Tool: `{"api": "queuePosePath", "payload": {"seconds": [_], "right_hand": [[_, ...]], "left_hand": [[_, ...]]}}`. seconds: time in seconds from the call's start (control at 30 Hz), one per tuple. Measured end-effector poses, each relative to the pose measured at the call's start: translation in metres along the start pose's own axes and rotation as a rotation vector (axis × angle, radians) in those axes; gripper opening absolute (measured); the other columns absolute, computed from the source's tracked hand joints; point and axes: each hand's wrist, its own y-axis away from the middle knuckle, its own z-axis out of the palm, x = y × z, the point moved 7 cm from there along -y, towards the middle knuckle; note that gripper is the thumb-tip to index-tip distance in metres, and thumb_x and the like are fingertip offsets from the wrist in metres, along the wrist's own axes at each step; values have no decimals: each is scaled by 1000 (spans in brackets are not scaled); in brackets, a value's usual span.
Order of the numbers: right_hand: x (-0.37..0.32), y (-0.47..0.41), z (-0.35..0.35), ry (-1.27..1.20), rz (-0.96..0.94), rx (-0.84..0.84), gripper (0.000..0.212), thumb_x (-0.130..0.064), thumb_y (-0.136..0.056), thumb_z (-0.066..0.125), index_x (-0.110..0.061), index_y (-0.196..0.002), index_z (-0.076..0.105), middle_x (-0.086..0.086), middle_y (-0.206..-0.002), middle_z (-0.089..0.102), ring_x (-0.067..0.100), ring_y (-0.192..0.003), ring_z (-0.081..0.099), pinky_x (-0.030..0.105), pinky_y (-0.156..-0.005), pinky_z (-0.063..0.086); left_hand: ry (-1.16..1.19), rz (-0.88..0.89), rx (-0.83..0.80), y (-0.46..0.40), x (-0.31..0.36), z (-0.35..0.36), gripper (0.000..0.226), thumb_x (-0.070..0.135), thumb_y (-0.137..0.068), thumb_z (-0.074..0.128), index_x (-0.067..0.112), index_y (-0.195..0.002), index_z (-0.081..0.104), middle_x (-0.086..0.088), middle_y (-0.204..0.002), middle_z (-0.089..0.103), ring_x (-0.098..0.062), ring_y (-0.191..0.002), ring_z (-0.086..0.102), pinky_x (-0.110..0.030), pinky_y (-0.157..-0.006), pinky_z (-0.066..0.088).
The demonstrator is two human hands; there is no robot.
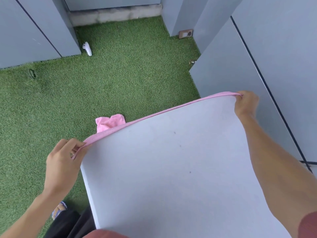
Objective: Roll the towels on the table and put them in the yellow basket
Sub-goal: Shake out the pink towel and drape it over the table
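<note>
A pink towel [154, 115] is stretched in a taut line along the far edge of the white table [171, 169]. Only its top hem shows. My left hand [63, 162] pinches the towel's left corner just off the table's left side. My right hand [247, 103] pinches the right corner above the far right of the table. A bunch of pink cloth [109, 124] shows over the grass just beyond the table edge. I cannot tell whether it is the same towel hanging down or another one. No yellow basket is in view.
Green artificial grass [120, 74] covers the floor around the table. Grey wall panels [257, 57] stand close on the right and at the back left. A small white object [87, 48] lies on the grass by the left wall. My sandalled foot [59, 209] is at the lower left.
</note>
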Motion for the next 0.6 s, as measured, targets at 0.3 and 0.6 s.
{"api": "queuePosePath", "payload": {"seconds": [0.3, 0.6], "right_hand": [[32, 40, -13, 28, 118, 29, 23, 2, -91, 43, 8, -91, 66, 31, -94, 64, 41, -83, 58, 37, -68, 34], [84, 101, -31, -48, 208, 73, 28, 3, -90, 42, 5, -101, 68, 29, -98, 67, 44, -94, 61, 41, -81, 46]], "left_hand": [[12, -43, 26, 33, -3, 7, 11, 7, -86, 66, 13, -81, 58, -3, -77, 47, -6, -69, 45, -30, -61, 35], [38, -55, 8, 92, -9, 16, 15, 8, -87, 65, 18, -81, 55, -2, -76, 47, -8, -72, 46, -26, -60, 34]]}}
